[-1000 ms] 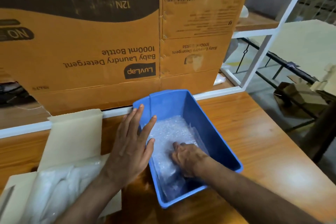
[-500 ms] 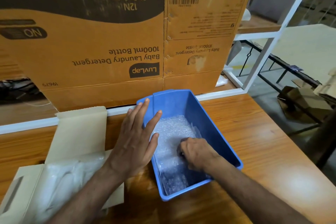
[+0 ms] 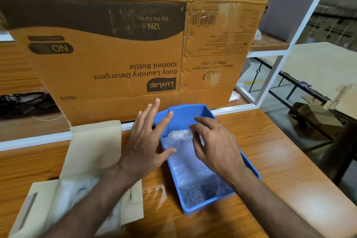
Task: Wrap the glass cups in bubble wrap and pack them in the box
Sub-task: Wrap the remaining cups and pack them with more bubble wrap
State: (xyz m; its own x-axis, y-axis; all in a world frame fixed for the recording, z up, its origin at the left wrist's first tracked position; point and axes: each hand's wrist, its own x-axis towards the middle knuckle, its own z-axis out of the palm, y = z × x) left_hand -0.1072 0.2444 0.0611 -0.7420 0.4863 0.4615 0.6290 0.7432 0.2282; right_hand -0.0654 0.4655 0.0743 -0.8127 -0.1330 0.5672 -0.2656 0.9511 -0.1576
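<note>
My left hand (image 3: 144, 147) hovered flat, fingers spread, empty; right hand (image 3: 216, 146) loosely curled above the bubble wrap (image 3: 185, 162) lining the blue bin (image 3: 193, 111). Box (image 3: 63, 195) held wrapped items; no bare cups visible, apparently near finished.

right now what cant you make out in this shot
- Head view: whether glass cups lie under the bubble wrap in the blue bin; the wrap covers them.
- Whether the right hand pinches the wrap; its fingertips sit over it.
- Contents of the open box: white wrapping hides them, the left hand and forearm cross it, the frame edge cuts it.
</note>
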